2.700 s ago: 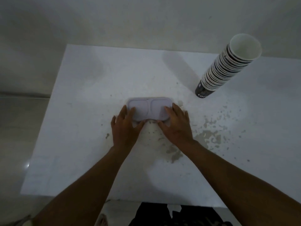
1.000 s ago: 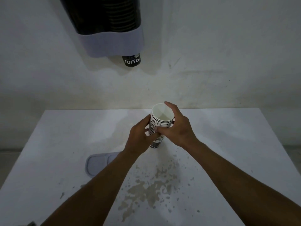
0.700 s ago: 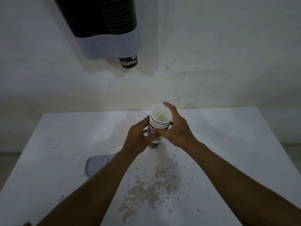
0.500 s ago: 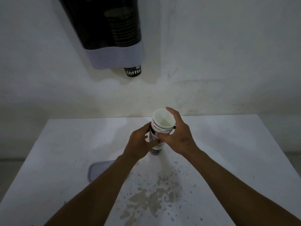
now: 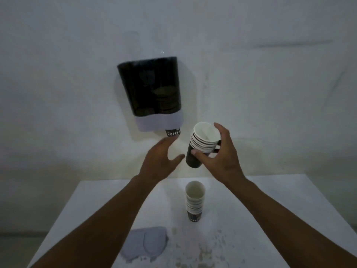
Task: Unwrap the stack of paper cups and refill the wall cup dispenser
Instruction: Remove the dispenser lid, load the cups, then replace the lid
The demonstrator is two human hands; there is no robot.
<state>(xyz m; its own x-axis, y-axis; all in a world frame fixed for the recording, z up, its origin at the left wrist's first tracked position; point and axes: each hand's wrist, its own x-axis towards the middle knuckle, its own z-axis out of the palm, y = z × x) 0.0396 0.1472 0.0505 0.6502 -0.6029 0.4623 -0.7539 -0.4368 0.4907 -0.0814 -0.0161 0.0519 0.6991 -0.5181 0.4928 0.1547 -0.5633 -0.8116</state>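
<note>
The dark wall cup dispenser (image 5: pixel 152 89) hangs on the wall with a lilac base, and a black cup marked COFFEE (image 5: pixel 172 132) pokes out below it. My right hand (image 5: pixel 220 157) grips a short stack of paper cups (image 5: pixel 202 144), lifted and tilted, just right of the dispenser's bottom. My left hand (image 5: pixel 160 157) is raised beside that stack with fingers spread, holding nothing. A second stack of cups (image 5: pixel 194 202) stands upright on the white table (image 5: pixel 251 209).
The lilac dispenser lid (image 5: pixel 144 242) lies flat on the table near the front left. Stains mark the tabletop at the front. A pale wall fills the background behind the table.
My right hand has lifted the upper part of the stack off the table toward the dispenser. My left hand has let go of the cups. The lower cups stay on the table.
</note>
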